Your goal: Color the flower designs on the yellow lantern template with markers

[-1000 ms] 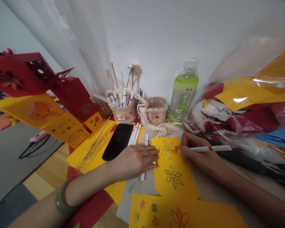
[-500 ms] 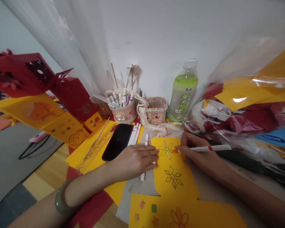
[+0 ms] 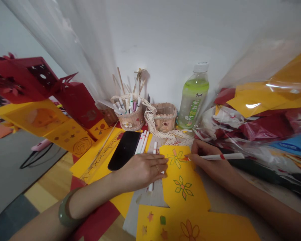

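Head view: pinching a white felt-tip marker [image 3: 230, 156] in the right hand [image 3: 207, 164], fingers curled tight close to the orange tip [image 3: 185, 158], probably for fine control over such narrow petals. Aiming that tip at the right-side petal of the upper flower [image 3: 176, 158] on a yellow card [image 3: 193, 172], laid flat on the bench [image 3: 223, 197] between both hands; seemingly touching, though too small to be sure. Flattening the left hand [image 3: 140, 169] against the card's left edge, fingers nearly straight and together, grasping nothing visible, likely to stop any sliding. Nearer on the card, a lower flower [image 3: 182, 187] with a coloured-in orange centre.

Just left of the card, a loose marker [image 3: 155, 147], passing partly under the left hand, contact hidden. Farther left of the card, several capped markers [image 3: 141, 142] lined up beside a smartphone [image 3: 124, 150], perhaps for easy reach. On the near side of the card, a decorated yellow sheet [image 3: 220, 222], edges meeting, overlap unclear. Beyond the card, a marker-filled wood-stick basket [image 3: 132, 119], a second basket [image 3: 167, 123], trailing lace ribbon [image 3: 152, 125] and a green drink bottle [image 3: 194, 100], presumably set back to free working room.
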The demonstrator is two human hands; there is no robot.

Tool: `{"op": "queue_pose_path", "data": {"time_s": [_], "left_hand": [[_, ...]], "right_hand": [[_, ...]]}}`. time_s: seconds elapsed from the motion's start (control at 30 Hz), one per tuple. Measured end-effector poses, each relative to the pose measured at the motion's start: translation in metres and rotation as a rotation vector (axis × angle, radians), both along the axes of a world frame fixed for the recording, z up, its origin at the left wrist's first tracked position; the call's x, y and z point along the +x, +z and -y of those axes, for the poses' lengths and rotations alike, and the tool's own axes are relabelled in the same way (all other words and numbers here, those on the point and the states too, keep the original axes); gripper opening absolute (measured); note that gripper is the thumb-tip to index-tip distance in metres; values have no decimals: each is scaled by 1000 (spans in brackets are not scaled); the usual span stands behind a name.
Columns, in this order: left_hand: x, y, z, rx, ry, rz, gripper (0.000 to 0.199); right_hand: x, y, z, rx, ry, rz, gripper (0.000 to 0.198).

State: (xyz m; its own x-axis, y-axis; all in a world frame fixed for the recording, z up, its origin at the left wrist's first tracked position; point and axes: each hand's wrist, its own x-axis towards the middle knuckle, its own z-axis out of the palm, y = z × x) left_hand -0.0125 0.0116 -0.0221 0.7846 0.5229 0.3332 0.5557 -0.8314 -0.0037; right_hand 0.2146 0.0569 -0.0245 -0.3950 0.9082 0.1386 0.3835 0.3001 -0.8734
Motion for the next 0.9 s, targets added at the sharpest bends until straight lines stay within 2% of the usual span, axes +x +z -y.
{"op": "queue_pose_path", "data": {"time_s": [0.9], "left_hand": [[0, -1, -1, 12, 3, 0, 33]], "right_hand": [[0, -2, -1, 13, -5, -10, 25]]}}
